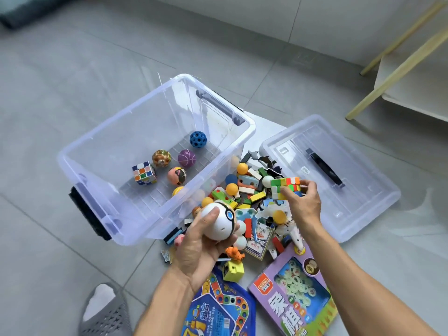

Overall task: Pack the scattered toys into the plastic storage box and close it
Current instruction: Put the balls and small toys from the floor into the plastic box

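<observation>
Left hand (201, 248): my fingers grip the white ball toy (219, 220).
Right hand (303, 202): my fingers pinch the twisted puzzle cube (286, 187).
Storage box (116, 190): open, far-left of both hands; left hand nearer.
Lid (339, 190): off, on the floor, right.

Storage box (126, 132) clear with black latches, lid (358, 214) clear with black handle; inside: blue pitted ball (198, 139), purple ball (187, 158), multicolour cube (144, 175); white round toy (218, 223) with blue eye ring, green-yellow-red twisted cube (286, 187), purple game box (291, 294), grey floor tiles (72, 69).

Bright soft daylight, wide-angle edge distortion
</observation>
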A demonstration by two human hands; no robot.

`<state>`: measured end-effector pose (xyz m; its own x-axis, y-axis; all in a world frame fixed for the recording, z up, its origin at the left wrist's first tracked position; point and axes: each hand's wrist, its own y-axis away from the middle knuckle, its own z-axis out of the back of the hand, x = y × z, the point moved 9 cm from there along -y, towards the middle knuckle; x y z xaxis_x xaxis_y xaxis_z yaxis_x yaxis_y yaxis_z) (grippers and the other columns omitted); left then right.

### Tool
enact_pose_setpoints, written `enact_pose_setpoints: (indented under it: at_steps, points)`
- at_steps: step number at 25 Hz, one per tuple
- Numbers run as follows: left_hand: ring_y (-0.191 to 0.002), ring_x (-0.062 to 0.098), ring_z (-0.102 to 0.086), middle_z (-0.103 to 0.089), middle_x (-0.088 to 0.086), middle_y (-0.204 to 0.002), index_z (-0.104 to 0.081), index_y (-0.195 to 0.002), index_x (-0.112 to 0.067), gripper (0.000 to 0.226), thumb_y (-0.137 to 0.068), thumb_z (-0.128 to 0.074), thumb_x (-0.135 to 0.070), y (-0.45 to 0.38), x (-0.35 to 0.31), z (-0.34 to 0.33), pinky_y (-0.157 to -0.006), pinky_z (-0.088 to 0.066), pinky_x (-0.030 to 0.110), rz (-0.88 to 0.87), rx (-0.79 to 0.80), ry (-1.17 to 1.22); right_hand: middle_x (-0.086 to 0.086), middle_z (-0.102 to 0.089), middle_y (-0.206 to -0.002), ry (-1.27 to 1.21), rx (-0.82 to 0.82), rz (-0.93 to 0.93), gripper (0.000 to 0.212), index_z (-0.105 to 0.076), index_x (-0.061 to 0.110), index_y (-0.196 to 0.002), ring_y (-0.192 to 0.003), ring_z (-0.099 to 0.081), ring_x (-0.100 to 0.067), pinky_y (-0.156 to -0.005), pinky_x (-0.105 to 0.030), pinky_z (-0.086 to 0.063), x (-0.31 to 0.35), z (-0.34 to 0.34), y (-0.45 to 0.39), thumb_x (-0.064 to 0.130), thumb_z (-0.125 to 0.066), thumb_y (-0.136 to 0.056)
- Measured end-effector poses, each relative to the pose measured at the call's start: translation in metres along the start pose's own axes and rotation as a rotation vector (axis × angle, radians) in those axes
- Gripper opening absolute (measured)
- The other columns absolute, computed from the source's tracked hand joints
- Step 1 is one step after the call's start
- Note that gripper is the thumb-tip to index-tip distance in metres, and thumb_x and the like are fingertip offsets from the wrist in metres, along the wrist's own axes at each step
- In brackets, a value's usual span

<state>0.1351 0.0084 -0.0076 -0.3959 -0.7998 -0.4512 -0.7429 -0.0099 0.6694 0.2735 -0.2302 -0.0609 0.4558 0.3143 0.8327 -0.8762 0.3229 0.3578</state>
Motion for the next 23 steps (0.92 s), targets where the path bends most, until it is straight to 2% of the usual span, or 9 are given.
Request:
enact_pose_setpoints:
  at_steps: [2, 4, 6, 9, 11, 13, 16, 19, 23]
  points:
    - [-0.094, 0.035, -0.066, -0.067, 0.02, -0.105, -0.07, -0.106, -0.011, 0.048, -0.065, -0.085, -0.031, 0.024, -0.043, -0.019, -0.064, -0.06, 0.031, -0.144, 0.1, 0.134, -0.008, -0.071, -0.094, -0.417, 0.107, -0.093, 0.029, -0.059, 0.021, -0.102, -0.085, -0.069, -0.031, -0.064, -0.033, -0.051, 0.027, -0.022, 0.04, 0.032, -0.072, -0.078]
    - [-0.089, 0.031, -0.065, -0.065, 0.016, -0.103, -0.067, -0.103, -0.011, 0.03, -0.084, -0.069, -0.035, 0.04, -0.082, -0.014, -0.061, -0.058, 0.028, -0.27, -0.036, 0.181, -0.012, -0.072, -0.088, -0.532, 0.367, -0.061, 0.031, -0.06, 0.014, -0.106, -0.073, -0.068, -0.029, -0.055, -0.03, -0.05, 0.072, -0.057, 0.088, 0.033, -0.068, -0.083]
    - [-0.083, 0.029, -0.063, -0.062, 0.016, -0.106, -0.06, -0.111, -0.01, 0.045, -0.088, -0.06, -0.049, 0.043, -0.114, -0.005, -0.06, -0.057, 0.029, -0.279, -0.206, 0.118, -0.016, -0.072, -0.092, -0.531, 0.476, -0.044, 0.039, -0.058, 0.01, -0.11, -0.069, -0.067, -0.027, -0.054, -0.032, -0.055, 0.118, -0.079, 0.117, 0.039, -0.067, -0.087]
    - [-0.089, 0.027, -0.064, -0.061, 0.009, -0.105, -0.051, -0.117, -0.014, 0.049, -0.091, -0.051, -0.056, 0.055, -0.152, 0.002, -0.079, -0.054, 0.039, -0.29, -0.358, -0.073, -0.016, -0.067, -0.109, -0.446, 0.583, -0.136, 0.041, -0.056, 0.008, -0.115, -0.085, -0.07, -0.028, -0.075, -0.038, -0.061, 0.175, -0.101, 0.133, 0.043, -0.056, -0.095]
    - [-0.078, 0.017, -0.061, -0.059, 0.003, -0.101, -0.051, -0.12, -0.017, 0.036, -0.092, -0.054, -0.04, 0.08, -0.165, 0.014, -0.067, -0.052, 0.03, -0.504, -0.538, -0.177, -0.01, -0.063, -0.115, -0.1, 0.558, 0.089, 0.032, -0.055, 0.013, -0.116, -0.091, -0.068, -0.028, -0.081, -0.041, -0.059, 0.2, -0.095, 0.13, 0.038, -0.056, -0.096]
    - [-0.076, 0.014, -0.061, -0.065, 0.004, -0.098, -0.059, -0.112, -0.021, 0.023, -0.089, -0.056, -0.024, 0.096, -0.147, 0.016, -0.064, -0.05, 0.029, -0.703, -0.579, -0.242, -0.003, -0.066, -0.107, 0.533, 0.522, 0.586, 0.025, -0.058, 0.017, -0.114, -0.085, -0.065, -0.025, -0.074, -0.041, -0.057, 0.21, -0.089, 0.138, 0.031, -0.053, -0.095]
    - [-0.085, 0.017, -0.066, -0.069, 0.001, -0.091, -0.063, -0.095, -0.027, 0.012, -0.085, -0.059, -0.02, 0.065, -0.071, 0.013, -0.07, -0.05, 0.031, -0.56, -0.468, -0.625, -0.002, -0.063, -0.077, 1.149, 0.64, 1.051, 0.013, -0.058, 0.017, -0.088, -0.064, -0.055, -0.021, -0.056, -0.035, -0.048, 0.144, -0.092, 0.158, 0.016, -0.046, -0.091]
    - [-0.097, 0.023, -0.063, -0.066, -0.001, -0.097, -0.063, -0.102, -0.022, 0.016, -0.088, -0.056, -0.02, 0.0, -0.032, 0.005, -0.076, -0.048, 0.03, -0.452, -0.379, -1.246, -0.002, -0.065, -0.073, 1.077, 0.531, 0.753, 0.014, -0.057, 0.018, -0.08, -0.064, -0.059, -0.022, -0.059, -0.037, -0.054, 0.085, -0.073, 0.095, 0.018, -0.046, -0.088]
    - [-0.121, 0.025, -0.049, -0.055, 0.005, -0.132, -0.05, -0.132, -0.017, 0.04, -0.093, -0.045, -0.013, -0.095, -0.026, -0.017, -0.095, -0.04, 0.037, -0.418, -0.201, -1.802, -0.003, -0.066, -0.121, 0.934, 0.408, 0.503, 0.031, -0.062, 0.026, -0.116, -0.097, -0.062, -0.026, -0.08, -0.041, -0.054, 0.036, -0.077, 0.016, 0.018, -0.047, -0.09]
